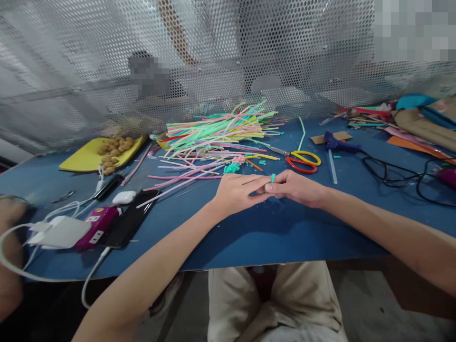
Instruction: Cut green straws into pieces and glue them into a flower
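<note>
My left hand (238, 190) and my right hand (298, 189) meet at the fingertips over the front of the blue table. Between them a short green piece (272, 178) sticks up, like a cut bit of pipe cleaner. My right thumb and fingers pinch it. The left fingers reach to the same spot and look closed on it too, though their tips are partly hidden. Just beyond my left hand lie a green bunch (232, 167) and a pink bunch (238, 160) of short pieces. Small cut bits (261, 162) are scattered nearby.
Behind my hands lies a heap of long coloured stems (221, 129). Scissors (302, 161) and a blue glue gun (340, 143) with a cable lie right. A phone (124, 221), white charger (66, 231) and yellow sheet (80, 154) with brown lumps are left. Another person's arm (9, 256) shows far left.
</note>
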Demonstrator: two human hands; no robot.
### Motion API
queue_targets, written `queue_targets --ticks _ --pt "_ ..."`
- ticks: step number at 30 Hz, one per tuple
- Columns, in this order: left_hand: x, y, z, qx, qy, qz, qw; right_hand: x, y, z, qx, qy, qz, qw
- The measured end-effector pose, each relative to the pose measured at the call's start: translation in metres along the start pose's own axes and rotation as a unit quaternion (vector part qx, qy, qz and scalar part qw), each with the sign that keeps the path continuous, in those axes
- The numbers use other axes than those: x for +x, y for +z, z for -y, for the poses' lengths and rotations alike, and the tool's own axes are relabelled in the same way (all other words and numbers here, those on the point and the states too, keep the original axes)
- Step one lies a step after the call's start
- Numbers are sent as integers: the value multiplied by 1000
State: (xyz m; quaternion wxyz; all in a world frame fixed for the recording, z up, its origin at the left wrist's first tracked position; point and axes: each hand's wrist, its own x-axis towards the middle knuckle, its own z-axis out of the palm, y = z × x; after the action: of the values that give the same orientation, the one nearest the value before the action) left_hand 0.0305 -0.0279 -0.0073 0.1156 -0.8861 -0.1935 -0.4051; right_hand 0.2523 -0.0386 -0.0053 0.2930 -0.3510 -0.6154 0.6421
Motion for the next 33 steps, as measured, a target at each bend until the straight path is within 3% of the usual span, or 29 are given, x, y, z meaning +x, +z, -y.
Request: queue_targets --ticks 3,7,9,14,22,26,33 --pt "2 1 -4 -103 -91 33 990 1 1 1 -40 -36 -50 997" --pt "10 -4 -14 -225 -257 95 935 1 2 6 -98 -138 -151 974" --pt "13 -6 -18 -243 -300 112 916 2 1 7 -108 -185 -191 958" --pt "16 -4 -22 -297 -353 107 881 1 2 8 -110 -194 -192 956" --pt "18 -3 -25 -475 -436 90 759 -2 8 9 -70 -218 -171 958" --pt "17 -1 -23 -513 -425 87 741 -3 7 9 -79 -218 -152 961" --pt "11 3 -23 -505 -437 57 742 0 5 5 -50 -188 -126 973"
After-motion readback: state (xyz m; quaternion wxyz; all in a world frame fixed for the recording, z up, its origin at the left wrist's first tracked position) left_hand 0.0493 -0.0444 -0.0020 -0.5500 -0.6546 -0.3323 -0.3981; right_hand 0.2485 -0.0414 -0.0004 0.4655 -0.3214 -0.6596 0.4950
